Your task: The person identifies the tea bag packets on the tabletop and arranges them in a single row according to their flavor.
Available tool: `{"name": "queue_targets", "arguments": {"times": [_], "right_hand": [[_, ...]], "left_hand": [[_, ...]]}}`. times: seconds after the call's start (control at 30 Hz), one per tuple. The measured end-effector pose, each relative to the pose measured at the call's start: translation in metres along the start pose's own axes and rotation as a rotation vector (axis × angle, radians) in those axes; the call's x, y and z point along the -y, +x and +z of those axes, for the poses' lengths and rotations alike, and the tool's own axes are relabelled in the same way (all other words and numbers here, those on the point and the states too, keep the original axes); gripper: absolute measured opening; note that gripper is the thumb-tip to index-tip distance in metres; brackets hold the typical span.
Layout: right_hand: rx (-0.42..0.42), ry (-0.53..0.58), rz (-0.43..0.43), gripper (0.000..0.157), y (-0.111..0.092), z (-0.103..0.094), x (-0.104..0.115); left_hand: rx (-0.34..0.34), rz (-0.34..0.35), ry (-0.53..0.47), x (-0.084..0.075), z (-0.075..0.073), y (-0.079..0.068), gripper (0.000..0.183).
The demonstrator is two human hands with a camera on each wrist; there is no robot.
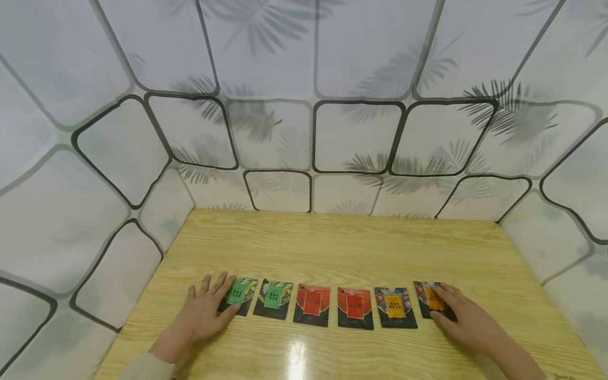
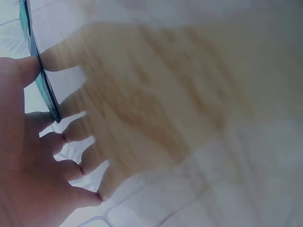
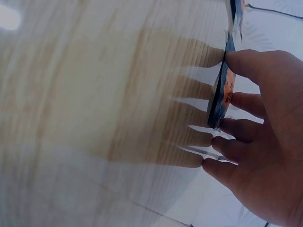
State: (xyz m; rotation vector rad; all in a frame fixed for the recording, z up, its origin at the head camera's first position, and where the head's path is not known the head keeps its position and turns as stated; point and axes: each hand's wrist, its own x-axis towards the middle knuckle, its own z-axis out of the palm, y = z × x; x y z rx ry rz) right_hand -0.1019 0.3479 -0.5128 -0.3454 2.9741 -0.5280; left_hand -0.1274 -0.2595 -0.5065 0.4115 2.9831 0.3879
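Observation:
Six flat packets lie in a row on the wooden table. At the left end, my left hand (image 1: 201,312) rests with fingers spread, its index finger and thumb touching a green-labelled packet (image 1: 243,290). Beside that lies a second green packet (image 1: 273,299), followed by two red-and-black packets, one (image 1: 312,305) left of the other (image 1: 355,309). A dark packet with an orange-yellow label (image 1: 395,307) comes after them. My right hand (image 1: 467,319) touches the matching orange-labelled packet (image 1: 433,298) at the right end, thumb and fingertips on it; its right part is hidden under the hand.
The light wooden table (image 1: 332,243) reaches back to a pale wall covering (image 1: 351,137) with dark rounded outlines and leaf prints. Similar covering closes off the left and right sides. A bright light reflection shows near the table's front.

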Motion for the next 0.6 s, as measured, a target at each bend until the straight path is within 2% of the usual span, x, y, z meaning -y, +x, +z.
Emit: {"name": "queue_targets", "arguments": {"times": [0.2,0.6], "right_hand": [[0.004,0.0,0.0,0.072,-0.0009,0.0008,0.0002],[-0.003,-0.003,-0.003,0.072,0.001,-0.0002,-0.0013]], "left_hand": [[0.019,-0.005,-0.02,0.0018,-0.0002,0.0009,0.076],[0.007,-0.004,-0.047,0.0004,-0.002,0.0006,0.074]]}}
